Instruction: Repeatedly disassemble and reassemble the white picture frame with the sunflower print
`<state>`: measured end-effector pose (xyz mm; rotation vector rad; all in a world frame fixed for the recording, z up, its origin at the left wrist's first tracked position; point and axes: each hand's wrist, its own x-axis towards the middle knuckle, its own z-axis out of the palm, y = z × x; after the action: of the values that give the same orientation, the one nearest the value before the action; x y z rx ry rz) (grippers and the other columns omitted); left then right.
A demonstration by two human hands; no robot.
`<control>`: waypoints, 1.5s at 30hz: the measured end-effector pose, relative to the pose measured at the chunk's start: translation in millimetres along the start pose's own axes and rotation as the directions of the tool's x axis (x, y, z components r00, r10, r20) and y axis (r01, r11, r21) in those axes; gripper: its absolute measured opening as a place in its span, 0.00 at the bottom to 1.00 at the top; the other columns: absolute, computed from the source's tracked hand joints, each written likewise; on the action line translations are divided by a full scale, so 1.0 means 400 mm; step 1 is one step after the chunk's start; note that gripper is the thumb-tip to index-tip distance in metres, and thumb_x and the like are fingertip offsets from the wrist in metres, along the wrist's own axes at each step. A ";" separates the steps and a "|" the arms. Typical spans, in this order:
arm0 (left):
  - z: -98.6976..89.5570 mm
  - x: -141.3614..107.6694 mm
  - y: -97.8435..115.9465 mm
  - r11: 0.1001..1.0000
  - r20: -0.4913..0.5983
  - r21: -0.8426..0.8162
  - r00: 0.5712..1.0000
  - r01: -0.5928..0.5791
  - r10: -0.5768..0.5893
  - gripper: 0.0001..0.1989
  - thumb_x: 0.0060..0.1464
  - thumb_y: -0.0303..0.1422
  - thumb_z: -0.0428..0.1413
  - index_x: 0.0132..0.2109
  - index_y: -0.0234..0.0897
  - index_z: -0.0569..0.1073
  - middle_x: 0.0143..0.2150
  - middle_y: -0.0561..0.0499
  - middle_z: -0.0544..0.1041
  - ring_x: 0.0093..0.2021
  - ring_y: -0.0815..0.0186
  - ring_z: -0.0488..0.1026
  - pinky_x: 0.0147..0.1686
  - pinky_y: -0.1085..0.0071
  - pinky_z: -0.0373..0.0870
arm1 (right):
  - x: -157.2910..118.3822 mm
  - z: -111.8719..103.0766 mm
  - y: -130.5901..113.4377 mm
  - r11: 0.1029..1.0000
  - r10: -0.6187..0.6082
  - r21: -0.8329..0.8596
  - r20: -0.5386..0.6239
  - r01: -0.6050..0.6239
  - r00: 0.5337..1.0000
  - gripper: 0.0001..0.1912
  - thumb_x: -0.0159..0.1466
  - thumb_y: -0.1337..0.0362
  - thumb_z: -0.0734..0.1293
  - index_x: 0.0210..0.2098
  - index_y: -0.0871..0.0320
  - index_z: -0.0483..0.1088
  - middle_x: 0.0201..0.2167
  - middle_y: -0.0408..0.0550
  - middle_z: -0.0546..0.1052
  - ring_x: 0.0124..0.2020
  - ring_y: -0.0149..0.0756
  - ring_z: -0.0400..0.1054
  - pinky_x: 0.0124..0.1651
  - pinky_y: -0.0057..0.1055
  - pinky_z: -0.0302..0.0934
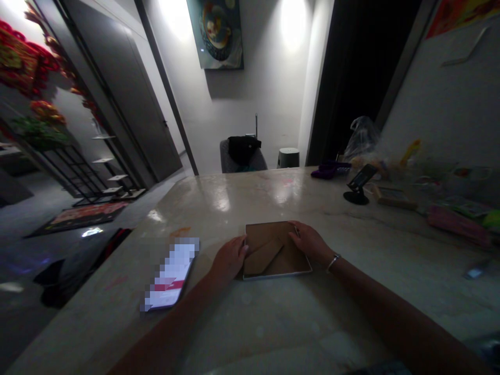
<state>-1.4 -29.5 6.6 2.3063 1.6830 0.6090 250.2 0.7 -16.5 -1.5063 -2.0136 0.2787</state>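
No words can be read here. The phone [171, 274] on the counter [250, 208] has its screen hidden by big blurry squares, with a red band across them. The painting [215, 34] and the bright poster [461, 13] seem to show no words, but it is hard to tell.

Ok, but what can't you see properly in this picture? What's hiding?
In the head view:
The phone on the counter: its screen is blurred into squares.
The brown-backed frame: its underside is against the counter, and the left hand and right hand cover parts of its edges.
The painting: the picture's top edge cuts it off.
The small items at the counter's right: too dim and small to name.
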 end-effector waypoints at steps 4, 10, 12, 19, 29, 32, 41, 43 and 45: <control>0.007 0.002 -0.010 1.000 -0.017 -0.008 1.000 0.000 0.000 0.19 0.55 0.31 0.43 0.52 0.33 0.65 0.51 0.43 0.70 0.51 0.63 0.66 0.51 0.64 0.60 | -0.001 0.001 -0.001 0.999 -0.024 0.029 -0.001 0.024 1.000 0.21 0.58 0.65 0.61 0.51 0.62 0.62 0.49 0.56 0.69 0.50 0.41 0.63 0.52 0.38 0.56; 0.012 0.005 -0.008 1.000 -0.036 0.015 0.999 -0.003 0.004 0.17 0.53 0.31 0.46 0.49 0.33 0.68 0.50 0.43 0.70 0.50 0.62 0.66 0.51 0.64 0.60 | -0.001 -0.001 -0.006 0.990 -0.060 0.127 0.022 0.057 0.998 0.20 0.58 0.65 0.61 0.50 0.60 0.62 0.48 0.54 0.69 0.48 0.38 0.64 0.52 0.38 0.57; 0.015 0.006 -0.012 1.000 -0.054 -0.014 0.999 -0.007 0.006 0.16 0.53 0.31 0.47 0.48 0.33 0.69 0.49 0.43 0.70 0.50 0.62 0.66 0.51 0.64 0.60 | 0.001 -0.002 -0.004 0.985 -0.056 0.168 0.033 0.050 0.998 0.19 0.59 0.65 0.60 0.50 0.59 0.62 0.47 0.54 0.70 0.46 0.38 0.65 0.50 0.38 0.58; 0.007 0.013 -0.019 0.964 -0.293 -0.258 0.956 -0.059 -0.020 0.32 0.50 0.27 0.48 0.61 0.41 0.47 0.42 0.49 0.68 0.25 0.74 0.65 0.30 0.72 0.67 | 0.008 -0.036 -0.006 0.973 -0.119 0.168 -0.211 0.156 0.970 0.33 0.58 0.70 0.58 0.61 0.56 0.42 0.37 0.49 0.70 0.30 0.32 0.65 0.35 0.32 0.63; 0.029 0.013 -0.019 0.864 -0.332 -0.258 0.879 -0.433 0.341 0.38 0.52 0.24 0.45 0.62 0.52 0.31 0.32 0.56 0.62 0.29 0.73 0.62 0.33 0.74 0.65 | -0.012 0.020 -0.017 0.940 -0.306 0.097 -0.184 0.327 0.934 0.35 0.60 0.71 0.55 0.62 0.53 0.32 0.32 0.48 0.65 0.28 0.32 0.61 0.32 0.31 0.62; 0.037 0.013 -0.025 0.879 -0.240 -0.290 0.918 -0.379 0.316 0.39 0.52 0.24 0.45 0.62 0.50 0.31 0.31 0.57 0.61 0.29 0.73 0.61 0.34 0.73 0.64 | -0.011 0.038 -0.014 0.946 -0.285 0.126 -0.124 0.300 0.951 0.35 0.60 0.72 0.55 0.62 0.54 0.31 0.33 0.48 0.65 0.29 0.33 0.61 0.34 0.33 0.62; 0.027 0.008 -0.012 0.905 -0.190 -0.322 0.955 -0.279 0.227 0.35 0.51 0.26 0.45 0.63 0.44 0.37 0.30 0.56 0.62 0.30 0.72 0.62 0.36 0.71 0.64 | -0.014 0.005 -0.036 0.962 -0.228 0.142 -0.045 0.232 0.973 0.30 0.61 0.69 0.55 0.61 0.56 0.41 0.34 0.48 0.67 0.31 0.34 0.62 0.37 0.34 0.62; 0.023 0.010 -0.012 0.917 -0.253 -0.300 0.949 -0.263 0.189 0.31 0.52 0.28 0.45 0.62 0.42 0.45 0.31 0.55 0.63 0.31 0.71 0.63 0.37 0.71 0.65 | -0.013 -0.006 -0.039 0.965 -0.220 0.134 -0.068 0.227 0.973 0.26 0.61 0.68 0.55 0.58 0.55 0.50 0.34 0.48 0.67 0.32 0.35 0.63 0.38 0.34 0.62; 0.018 0.013 -0.016 0.943 -0.336 -0.263 0.935 -0.207 0.111 0.24 0.52 0.30 0.45 0.58 0.39 0.55 0.31 0.53 0.65 0.32 0.70 0.64 0.39 0.69 0.65 | -0.009 -0.013 -0.036 0.971 -0.199 0.112 -0.112 0.211 0.974 0.20 0.61 0.67 0.56 0.53 0.56 0.60 0.33 0.49 0.68 0.34 0.36 0.63 0.39 0.34 0.62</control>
<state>-2.2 -22.2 -1.2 2.2282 1.4060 1.2357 242.4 -8.5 -6.5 -1.2019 -2.0144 0.2328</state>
